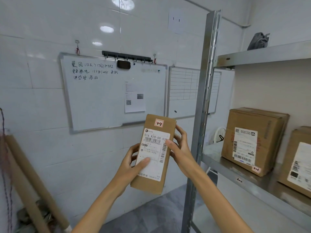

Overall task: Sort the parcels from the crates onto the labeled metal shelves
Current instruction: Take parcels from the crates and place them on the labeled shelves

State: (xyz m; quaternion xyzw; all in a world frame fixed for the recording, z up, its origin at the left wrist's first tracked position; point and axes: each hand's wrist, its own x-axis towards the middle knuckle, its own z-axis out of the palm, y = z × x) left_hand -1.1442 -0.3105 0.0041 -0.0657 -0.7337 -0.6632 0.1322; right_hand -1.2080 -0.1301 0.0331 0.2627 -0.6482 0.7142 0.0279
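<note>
I hold a narrow brown cardboard parcel (155, 125) upright in front of me, its white shipping label and a small red-framed sticker reading 2-2 facing me. My left hand (133, 163) grips its lower left edge, thumb across the label. My right hand (180, 148) grips its right edge, thumb on the label's barcode. The metal shelf unit (235, 172) stands to the right. Its middle shelf carries a large cardboard box (269, 125) with a small sticker, and a second box (297, 167) at the frame's edge.
The shelf's upright post (204, 98) stands just right of my hands. A grey bag (258, 41) lies on the upper shelf (262, 57). A whiteboard (107, 91) and a grid board (183, 84) hang on the tiled wall. Cardboard tubes (32, 182) lean at the lower left.
</note>
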